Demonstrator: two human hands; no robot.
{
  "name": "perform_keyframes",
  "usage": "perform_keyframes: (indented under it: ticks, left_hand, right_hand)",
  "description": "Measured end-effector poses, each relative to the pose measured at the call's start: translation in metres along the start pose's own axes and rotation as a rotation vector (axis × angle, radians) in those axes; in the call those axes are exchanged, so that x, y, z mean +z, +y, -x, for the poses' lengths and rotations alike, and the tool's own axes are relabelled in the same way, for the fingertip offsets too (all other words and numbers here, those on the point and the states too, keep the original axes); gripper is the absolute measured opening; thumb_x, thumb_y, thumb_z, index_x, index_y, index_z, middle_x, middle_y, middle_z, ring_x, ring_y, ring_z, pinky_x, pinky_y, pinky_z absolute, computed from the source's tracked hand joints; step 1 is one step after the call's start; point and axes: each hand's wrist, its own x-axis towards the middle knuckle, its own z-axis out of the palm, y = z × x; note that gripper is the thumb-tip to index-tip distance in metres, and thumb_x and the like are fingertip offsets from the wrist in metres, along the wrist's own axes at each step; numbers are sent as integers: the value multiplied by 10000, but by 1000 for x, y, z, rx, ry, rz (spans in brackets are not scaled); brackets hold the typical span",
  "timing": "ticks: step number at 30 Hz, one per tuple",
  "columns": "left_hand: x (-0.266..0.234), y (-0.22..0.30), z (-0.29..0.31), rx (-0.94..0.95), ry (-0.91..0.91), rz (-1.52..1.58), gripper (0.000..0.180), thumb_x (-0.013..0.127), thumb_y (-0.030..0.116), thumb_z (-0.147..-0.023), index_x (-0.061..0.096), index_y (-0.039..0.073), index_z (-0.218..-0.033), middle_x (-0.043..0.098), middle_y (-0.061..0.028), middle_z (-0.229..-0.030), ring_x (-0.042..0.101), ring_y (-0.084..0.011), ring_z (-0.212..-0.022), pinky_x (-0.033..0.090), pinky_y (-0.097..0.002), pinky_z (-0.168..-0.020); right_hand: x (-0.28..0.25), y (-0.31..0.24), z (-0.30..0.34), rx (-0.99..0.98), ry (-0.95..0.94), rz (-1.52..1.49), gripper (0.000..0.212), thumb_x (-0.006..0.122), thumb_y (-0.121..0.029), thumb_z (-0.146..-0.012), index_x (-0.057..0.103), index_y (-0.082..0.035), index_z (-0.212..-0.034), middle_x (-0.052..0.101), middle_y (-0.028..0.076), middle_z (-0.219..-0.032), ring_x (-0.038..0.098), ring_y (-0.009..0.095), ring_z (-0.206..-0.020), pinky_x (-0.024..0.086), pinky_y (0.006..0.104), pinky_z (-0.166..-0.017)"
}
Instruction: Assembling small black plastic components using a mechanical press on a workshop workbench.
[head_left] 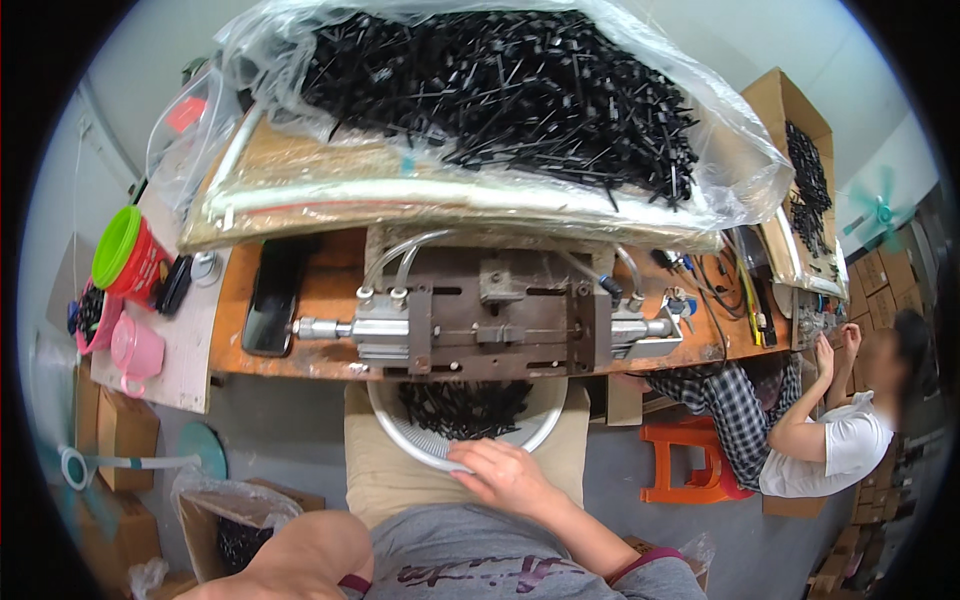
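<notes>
My right hand [505, 478] is at the near rim of a round white plastic basket [548, 432], its fingers curled over the edge. Small black plastic parts [470, 405] lie in the basket, which rests at my lap below the bench edge. My bent left arm [310, 555] shows at the lower left; its hand is out of sight. Straight ahead, a dark metal fixture [500, 325] with a silver pneumatic cylinder [382, 335] on its left and another [640, 332] on its right sits on the orange bench. No part can be made out in its middle slot.
Above the fixture, a plastic-lined tray [330, 195] holds a heap of black parts. A phone [272, 300] lies left of the fixture, near a red bucket [140, 265] and a pink cup [137, 345]. At right, a person [830, 430] sits by an orange stool [680, 460].
</notes>
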Motion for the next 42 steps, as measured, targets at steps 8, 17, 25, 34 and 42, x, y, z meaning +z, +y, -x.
perform_keyframes:
  ticks: [8, 17, 25, 34, 42]
  left_hand:
    - [-22, -19, 25, -63, -241, 71, 310, 546, 186, -988, 674, 112, -715, 573, -4, -674, 526, -154, -554, 406, -305, -524]
    - [42, -75, 36, 838, 613, -1006, 360, 412, 171, -1052, 531, 122, -1389, 513, 21, -1459, 449, -117, -1343, 297, -357, -1129]
    - [45, -103, 39, 951, 422, -689, 472, 324, 319, -1071, 413, 130, -1494, 413, -10, -1527, 399, -95, -1381, 214, -252, -1150]
    - [-1, -115, 128, 714, 390, -1398, 560, 329, 442, -1036, 341, 158, -1518, 351, -115, -1489, 433, -228, -1313, 328, -384, -1066]
    - [-25, -112, 180, 445, 331, -1676, 652, 334, 551, -1004, 277, 183, -1539, 296, -209, -1456, 463, -346, -1252, 430, -502, -992]
  right_hand:
    - [-21, -9, -13, -55, 9, -40, 210, 730, -151, -847, 668, -38, -1011, 693, 80, -1050, 675, 239, -885, 549, 341, -743]
    - [-126, -13, -105, -246, 455, 58, 118, 762, -14, -775, 702, -9, -876, 730, 96, -842, 689, 195, -696, 531, 289, -615]
    - [-185, 16, -226, -225, 405, 557, 132, 698, -12, -772, 683, -45, -899, 644, 79, -933, 661, 255, -814, 536, 374, -674]
    - [-189, 30, -292, 24, -130, 969, 227, 702, -5, -658, 680, -23, -883, 573, 109, -986, 646, 314, -874, 541, 426, -737]
    - [-203, 45, -290, -96, -158, 741, 189, 721, -15, -697, 664, 0, -877, 666, 142, -912, 664, 328, -879, 538, 411, -769]
